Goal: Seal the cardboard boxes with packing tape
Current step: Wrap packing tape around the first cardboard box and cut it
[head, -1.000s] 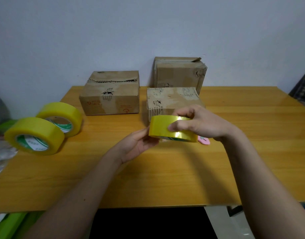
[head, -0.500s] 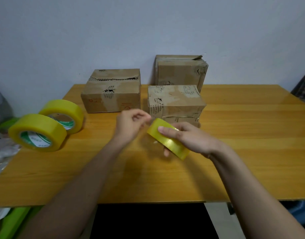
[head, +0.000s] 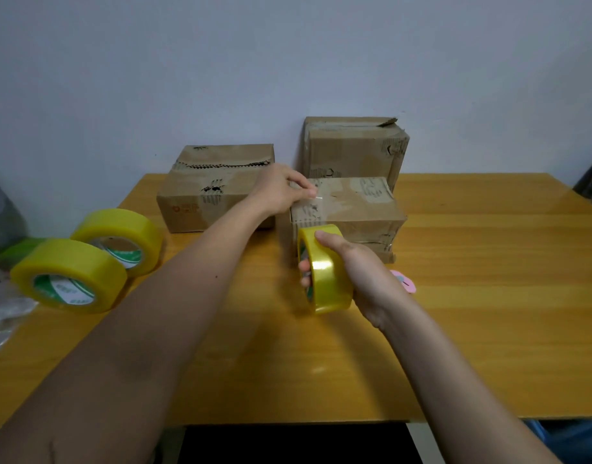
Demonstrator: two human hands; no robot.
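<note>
My right hand (head: 361, 272) grips a yellow roll of packing tape (head: 326, 269) on edge, just in front of the small middle cardboard box (head: 351, 209). A clear strip runs from the roll up over that box's front left corner. My left hand (head: 281, 190) pinches the free tape end (head: 316, 197) above the box's top left part. A wider box (head: 207, 192) with a torn top seam stands to the left. A taller box (head: 354, 149) stands behind, against the wall.
Two more yellow tape rolls (head: 70, 276) (head: 120, 239) lie at the left of the wooden table (head: 488, 296). A small pink object (head: 405, 283) lies behind my right hand. Crumpled clear plastic (head: 3, 313) sits at the left edge.
My left hand has pulled the tape end away from the roll, up and back over the middle box. My right hand has turned the roll on edge and kept it low, in front of the box.
</note>
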